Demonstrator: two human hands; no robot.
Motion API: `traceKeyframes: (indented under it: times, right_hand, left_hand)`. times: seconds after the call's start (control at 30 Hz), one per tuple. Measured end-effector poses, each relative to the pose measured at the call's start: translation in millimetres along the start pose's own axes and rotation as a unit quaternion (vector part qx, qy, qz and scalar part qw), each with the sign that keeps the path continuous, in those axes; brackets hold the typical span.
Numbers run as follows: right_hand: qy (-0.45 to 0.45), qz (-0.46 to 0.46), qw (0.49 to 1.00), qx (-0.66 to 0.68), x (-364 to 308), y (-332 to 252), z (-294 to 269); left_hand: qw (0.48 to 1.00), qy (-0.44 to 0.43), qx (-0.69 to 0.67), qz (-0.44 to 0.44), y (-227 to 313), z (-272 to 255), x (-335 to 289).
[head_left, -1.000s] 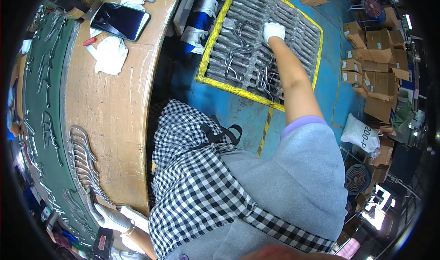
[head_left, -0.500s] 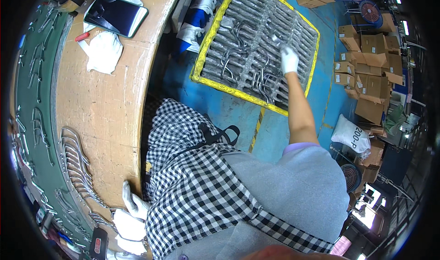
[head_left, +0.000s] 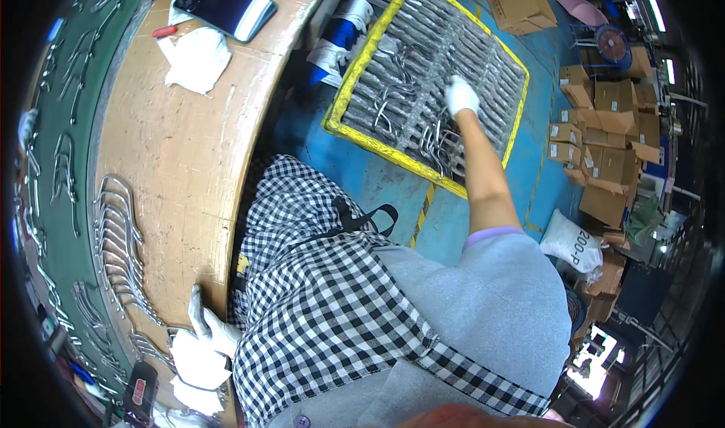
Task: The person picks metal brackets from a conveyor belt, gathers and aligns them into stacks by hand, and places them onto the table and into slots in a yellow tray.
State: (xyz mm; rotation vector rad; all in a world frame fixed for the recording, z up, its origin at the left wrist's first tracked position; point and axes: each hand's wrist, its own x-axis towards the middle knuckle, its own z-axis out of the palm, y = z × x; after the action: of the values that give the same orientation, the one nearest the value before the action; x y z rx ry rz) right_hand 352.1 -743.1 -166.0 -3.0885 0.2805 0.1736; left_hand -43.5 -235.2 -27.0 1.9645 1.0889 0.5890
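My right hand (head_left: 461,97), in a white glove, reaches over a wide tray (head_left: 370,143) with a yellow taped rim and grey ribbed slats. Its fingers point down and away, hidden behind the back of the glove. Just nearer than it, several bent shiny metal rods (head_left: 436,147) lie on the slats. More bent rods (head_left: 399,66) rest on the tray's left part. My left hand (head_left: 214,328), also gloved, rests at the bench's edge with one finger stretched out. Beside it is a bunched white cloth (head_left: 198,367). Nothing shows in its grasp.
The wooden bench (head_left: 181,141) holds a row of curved metal rods (head_left: 117,247), a phone (head_left: 226,7), a white rag (head_left: 200,60) and a red-handled tool (head_left: 164,32). More metal parts lie on a green strip (head_left: 57,224). Cardboard boxes (head_left: 612,118) and a white sack (head_left: 572,241) stand right.
My right hand has moved left and a little nearer over the tray. The shiny piece seen by its fingertips before cannot be made out now. My left hand stays at the bench edge.
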Motion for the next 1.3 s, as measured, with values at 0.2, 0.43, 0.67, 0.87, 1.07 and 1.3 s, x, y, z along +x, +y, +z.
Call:
traceKeyframes:
  times: [0.2, 0.43, 0.67, 0.87, 1.07, 1.3]
  right_hand:
    - [0.083, 0.174, 0.981, -0.001, 4, 2, -92]
    - [0.037, 0.153, 0.987, -0.004, -3, -4, -39]
    - [0.153, -0.236, 0.919, 0.275, -83, -195, -28]
    - [0.112, -0.421, 0.784, 0.443, -153, -341, -94]
    - [0.112, -0.528, 0.794, 0.278, -173, -399, -68]
    - [0.132, -0.533, 0.772, 0.321, -179, -407, -70]
  left_hand:
    - [0.997, 0.064, 0.027, -0.02, -8, -2, 2]
    - [0.998, 0.025, -0.035, 0.05, 2, 12, 13]
    - [0.993, 0.034, -0.11, 0.039, 4, 9, 3]
    - [0.981, 0.076, -0.18, 0.016, -6, 20, 4]
    - [0.986, 0.049, -0.144, 0.066, -20, 29, 17]
    - [0.982, 0.061, -0.156, 0.085, -21, 20, 23]
